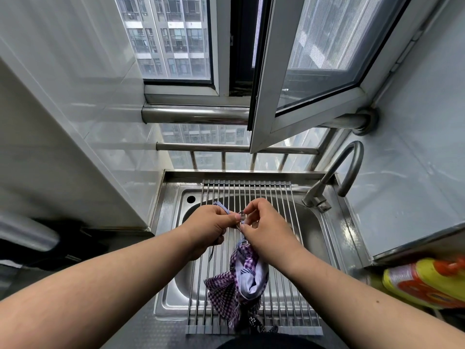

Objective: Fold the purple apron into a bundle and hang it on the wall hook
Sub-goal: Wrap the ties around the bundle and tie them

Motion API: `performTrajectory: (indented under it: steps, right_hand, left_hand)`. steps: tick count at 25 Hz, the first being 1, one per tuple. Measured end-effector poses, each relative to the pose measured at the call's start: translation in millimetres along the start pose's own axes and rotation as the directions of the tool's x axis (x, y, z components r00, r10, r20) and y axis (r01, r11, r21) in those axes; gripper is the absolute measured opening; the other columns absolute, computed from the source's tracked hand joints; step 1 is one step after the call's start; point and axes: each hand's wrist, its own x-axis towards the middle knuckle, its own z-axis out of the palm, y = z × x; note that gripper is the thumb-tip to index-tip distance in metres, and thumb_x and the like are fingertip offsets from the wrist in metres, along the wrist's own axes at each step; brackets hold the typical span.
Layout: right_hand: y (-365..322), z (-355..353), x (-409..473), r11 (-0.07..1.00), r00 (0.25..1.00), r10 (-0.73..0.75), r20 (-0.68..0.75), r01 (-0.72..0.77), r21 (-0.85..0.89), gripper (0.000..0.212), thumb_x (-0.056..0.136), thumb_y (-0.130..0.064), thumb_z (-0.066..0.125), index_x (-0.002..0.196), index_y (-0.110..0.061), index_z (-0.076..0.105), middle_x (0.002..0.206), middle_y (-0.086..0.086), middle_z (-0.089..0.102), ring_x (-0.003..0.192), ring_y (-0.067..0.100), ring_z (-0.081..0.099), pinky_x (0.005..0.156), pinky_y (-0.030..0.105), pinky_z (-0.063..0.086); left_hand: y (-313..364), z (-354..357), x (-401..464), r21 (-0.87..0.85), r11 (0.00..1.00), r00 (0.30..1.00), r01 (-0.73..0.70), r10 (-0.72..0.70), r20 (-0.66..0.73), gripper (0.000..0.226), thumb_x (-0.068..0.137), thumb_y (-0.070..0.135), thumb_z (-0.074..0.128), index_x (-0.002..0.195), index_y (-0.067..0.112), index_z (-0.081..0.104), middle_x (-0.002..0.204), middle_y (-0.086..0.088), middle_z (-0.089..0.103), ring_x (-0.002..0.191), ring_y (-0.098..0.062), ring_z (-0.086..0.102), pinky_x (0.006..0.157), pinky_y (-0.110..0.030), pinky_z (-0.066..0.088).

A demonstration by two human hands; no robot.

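Observation:
The purple checked apron (241, 280) hangs bunched below my hands, over the sink. My left hand (208, 225) pinches the lilac strap (224, 209), whose frayed end sticks up behind the knuckles. My right hand (264, 222) grips the strap and a small metal ring (242, 217) between thumb and fingers, just above the bundle. The two hands almost touch at the ring. No wall hook is visible.
A steel sink (176, 293) lies under a roll-up rod rack (276, 197). The curved tap (347, 172) stands at the right. An open window sash (314, 96) juts in overhead. A yellow-orange bottle (425, 283) lies at the right, and dark items sit at the left.

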Motion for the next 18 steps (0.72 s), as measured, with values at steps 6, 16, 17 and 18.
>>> performTrajectory:
  steps: [6, 16, 17, 18]
  right_hand:
    - [-1.0, -5.4, -2.1, 0.949, 0.980, -0.200, -0.010, 0.191, -0.249, 0.011, 0.103, -0.023, 0.062, 0.107, -0.033, 0.063, 0.103, -0.016, 0.057, 0.090, 0.002, 0.057, 0.074, 0.017, 0.042]
    - [8.2, -9.6, 5.0, 0.994, 0.999, -0.033, -0.038, 0.029, -0.104, 0.023, 0.100, -0.014, 0.061, 0.087, -0.033, 0.057, 0.091, -0.004, 0.066, 0.072, 0.017, 0.063, 0.065, 0.033, 0.051]
    - [8.6, -9.5, 5.5, 0.995, 0.999, -0.027, -0.031, 0.024, -0.096, 0.022, 0.099, -0.017, 0.063, 0.086, -0.034, 0.059, 0.090, -0.005, 0.067, 0.071, 0.017, 0.066, 0.065, 0.034, 0.054]
    - [8.6, -9.6, 5.6, 0.996, 0.999, -0.029, -0.022, 0.026, -0.089, 0.019, 0.098, -0.021, 0.067, 0.086, -0.034, 0.061, 0.089, -0.005, 0.069, 0.070, 0.017, 0.067, 0.065, 0.035, 0.056]
  left_hand:
    - [2.2, -5.3, -1.4, 0.190, 0.982, 1.000, -0.007, 0.004, 0.017, 0.033, 0.089, 0.023, 0.085, 0.095, -0.008, 0.075, 0.070, -0.004, 0.072, 0.047, -0.011, 0.040, 0.047, -0.024, 0.034]
    - [14.4, -7.9, -6.9, 0.280, 0.959, 0.977, -0.042, -0.019, 0.210, 0.020, 0.105, 0.026, 0.064, 0.102, 0.008, 0.070, 0.060, 0.013, 0.058, 0.054, -0.007, 0.041, 0.057, -0.022, 0.041]
    - [14.6, -6.4, -8.1, 0.216, 0.976, 0.971, -0.015, -0.037, 0.234, 0.017, 0.106, 0.023, 0.062, 0.102, 0.007, 0.068, 0.058, 0.013, 0.054, 0.053, -0.006, 0.038, 0.054, -0.021, 0.038]
    - [13.6, -5.8, -8.4, 0.166, 0.986, 0.969, 0.004, -0.045, 0.245, 0.016, 0.106, 0.021, 0.061, 0.102, 0.007, 0.067, 0.059, 0.012, 0.053, 0.053, -0.006, 0.037, 0.053, -0.021, 0.036]
